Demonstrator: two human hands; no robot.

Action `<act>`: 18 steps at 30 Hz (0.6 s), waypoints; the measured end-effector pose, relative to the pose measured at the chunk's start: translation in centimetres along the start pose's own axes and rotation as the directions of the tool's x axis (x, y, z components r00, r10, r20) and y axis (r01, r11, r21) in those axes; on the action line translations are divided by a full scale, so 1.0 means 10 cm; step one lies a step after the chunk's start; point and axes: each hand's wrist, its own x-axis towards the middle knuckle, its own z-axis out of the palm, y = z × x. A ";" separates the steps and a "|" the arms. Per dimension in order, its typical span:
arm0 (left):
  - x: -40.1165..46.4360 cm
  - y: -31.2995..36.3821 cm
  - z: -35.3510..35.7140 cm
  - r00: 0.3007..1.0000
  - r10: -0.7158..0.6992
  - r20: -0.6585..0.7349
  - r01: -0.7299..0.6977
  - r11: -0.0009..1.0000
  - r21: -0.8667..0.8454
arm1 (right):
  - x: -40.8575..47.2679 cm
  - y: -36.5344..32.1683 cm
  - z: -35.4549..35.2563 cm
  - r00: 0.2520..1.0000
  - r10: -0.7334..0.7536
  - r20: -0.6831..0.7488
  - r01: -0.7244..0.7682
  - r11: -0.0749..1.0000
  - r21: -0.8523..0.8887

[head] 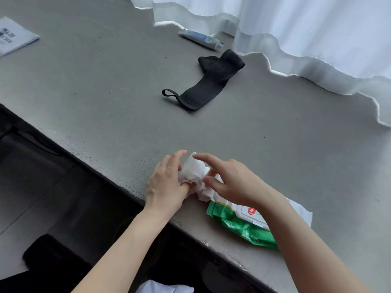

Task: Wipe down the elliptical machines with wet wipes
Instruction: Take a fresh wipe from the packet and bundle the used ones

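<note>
A crumpled white wet wipe (193,173) sits between my two hands above the grey ledge (275,149). My left hand (167,182) holds the wipe from the left, thumb and fingers curled round it. My right hand (230,180) pinches the wipe's right side with thumb and middle fingers while the index finger points out straight. A green and white wet wipe pack (239,225) lies on the ledge under my right wrist, its white lid partly hidden by my forearm. No elliptical machine is in view.
A black strap with a loop (208,81) lies further back on the ledge, with a white and blue tube (201,39) behind it. A printed booklet (12,34) sits at the far left. White curtains (306,34) hang along the right. The ledge's front edge drops to dark floor.
</note>
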 end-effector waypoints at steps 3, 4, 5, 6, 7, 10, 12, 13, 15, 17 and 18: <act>-0.03 -0.01 0.05 0.998 0.054 -0.044 -0.052 0.998 0.044 | 0.06 0.02 0.12 0.995 0.057 -0.079 -0.061 0.997 -0.049; -0.05 -0.02 0.07 0.995 0.071 -0.063 -0.069 0.997 0.042 | 0.08 0.03 0.16 0.991 0.041 -0.131 -0.055 0.993 -0.109; -0.07 -0.03 0.09 0.993 0.082 -0.081 -0.080 0.996 0.033 | 0.09 0.05 0.19 0.985 0.024 -0.169 -0.052 0.985 -0.162; -0.10 -0.05 0.10 0.991 0.091 -0.098 -0.089 0.996 0.027 | 0.09 0.05 0.19 0.982 0.007 -0.190 -0.043 0.982 -0.185; -0.13 -0.05 0.11 0.988 0.100 -0.114 -0.097 0.995 0.032 | 0.08 0.06 0.18 0.983 -0.010 -0.181 -0.022 0.984 -0.177; -0.23 -0.07 0.17 0.973 0.166 -0.160 -0.157 0.985 0.072 | 0.01 0.09 0.08 0.996 -0.066 -0.054 0.063 0.996 -0.068; -0.25 -0.07 0.20 0.961 0.199 -0.192 -0.186 0.979 0.087 | -0.06 0.11 0.02 0.995 -0.103 0.003 0.103 0.993 -0.054; -0.25 -0.08 0.21 0.957 0.206 -0.203 -0.193 0.978 0.081 | -0.09 0.12 0.01 0.994 -0.111 0.003 0.111 0.991 -0.072; -0.23 -0.08 0.21 0.952 0.213 -0.218 -0.205 0.977 0.061 | -0.14 0.11 0.03 0.989 -0.144 -0.035 0.136 0.978 -0.160; -0.22 -0.07 0.20 0.958 0.207 -0.198 -0.202 0.978 0.043 | -0.14 0.10 0.08 0.983 -0.171 -0.066 0.153 0.962 -0.226; -0.23 -0.06 0.19 0.967 0.193 -0.166 -0.191 0.981 0.030 | -0.13 0.09 0.11 0.983 -0.166 -0.081 0.143 0.962 -0.233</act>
